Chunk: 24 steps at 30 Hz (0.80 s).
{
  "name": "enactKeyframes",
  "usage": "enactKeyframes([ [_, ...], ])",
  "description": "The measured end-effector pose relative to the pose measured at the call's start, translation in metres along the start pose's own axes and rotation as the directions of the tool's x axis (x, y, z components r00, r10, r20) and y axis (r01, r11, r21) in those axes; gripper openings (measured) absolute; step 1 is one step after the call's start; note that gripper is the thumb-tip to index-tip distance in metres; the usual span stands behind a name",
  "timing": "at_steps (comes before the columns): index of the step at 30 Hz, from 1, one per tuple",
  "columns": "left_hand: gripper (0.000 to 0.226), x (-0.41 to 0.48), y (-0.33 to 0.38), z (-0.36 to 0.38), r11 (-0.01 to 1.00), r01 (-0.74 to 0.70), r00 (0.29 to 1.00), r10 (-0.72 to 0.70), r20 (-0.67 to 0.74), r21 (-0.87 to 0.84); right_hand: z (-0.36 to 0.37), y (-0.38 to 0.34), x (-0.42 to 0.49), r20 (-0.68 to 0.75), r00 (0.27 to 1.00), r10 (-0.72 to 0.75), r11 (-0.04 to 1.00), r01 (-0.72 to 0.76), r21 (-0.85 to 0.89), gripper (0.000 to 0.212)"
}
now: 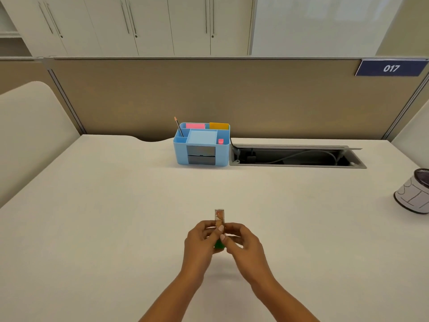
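The only marking that can be read is the number "017". It stands in white, slanted digits on a dark blue plate (pixel 391 68). The plate sits at the top edge of the partition (pixel 232 96), far up and to the right of the organiser (pixel 201 145).

The cup (pixel 415 196), well to the right of the organiser and nearer the camera, carries bold dark outline strokes on white. They may be letters, but the picture's edge cuts them off and they cannot be read.

The tube (pixel 219 216), well in front of the organiser, shows a reddish-brown print, too small and blurred to read.
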<state>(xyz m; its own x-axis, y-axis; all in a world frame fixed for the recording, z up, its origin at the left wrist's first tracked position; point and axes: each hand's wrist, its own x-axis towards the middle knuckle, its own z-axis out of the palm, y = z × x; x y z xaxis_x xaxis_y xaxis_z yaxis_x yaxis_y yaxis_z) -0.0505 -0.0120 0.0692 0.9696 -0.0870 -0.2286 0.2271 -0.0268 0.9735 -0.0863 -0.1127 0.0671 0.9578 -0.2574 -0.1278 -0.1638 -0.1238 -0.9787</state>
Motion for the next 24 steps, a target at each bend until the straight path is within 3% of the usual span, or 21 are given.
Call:
enactKeyframes([
  [7, 0.01, -0.033, 0.011, -0.011, 0.934, -0.232, 0.972, 0.213, 0.099, 0.27, -0.015, -0.021, -0.018, 0.04, 0.999, 0.018, 0.995, -0.021, 0.096, 0.02],
  [11, 0.018, -0.041, 0.018, -0.015, 0.915, -0.257, 0.965, 0.228, 0.127, 0.31, -0.016, -0.027, -0.026, 0.063, 0.998, -0.001, 0.993, -0.006, 0.119, 0.013],
  [15, 0.037, -0.045, 0.023, -0.025, 0.97, -0.179, 0.983, 0.171, 0.059, 0.163, -0.018, -0.031, -0.031, 0.091, 0.994, 0.061, 0.961, -0.083, 0.264, 0.011],
  [21, 0.038, -0.052, 0.026, -0.031, 0.996, -0.084, 0.994, 0.085, 0.066, -0.025, -0.021, -0.035, -0.038, 0.189, 0.972, 0.141, 0.884, -0.21, 0.417, 0.002],
  [24, 0.039, -0.054, 0.028, -0.031, 0.981, -0.023, 0.997, 0.036, 0.065, -0.192, -0.023, -0.036, -0.041, 0.251, 0.958, 0.136, 0.885, -0.232, 0.404, 0.003],
])
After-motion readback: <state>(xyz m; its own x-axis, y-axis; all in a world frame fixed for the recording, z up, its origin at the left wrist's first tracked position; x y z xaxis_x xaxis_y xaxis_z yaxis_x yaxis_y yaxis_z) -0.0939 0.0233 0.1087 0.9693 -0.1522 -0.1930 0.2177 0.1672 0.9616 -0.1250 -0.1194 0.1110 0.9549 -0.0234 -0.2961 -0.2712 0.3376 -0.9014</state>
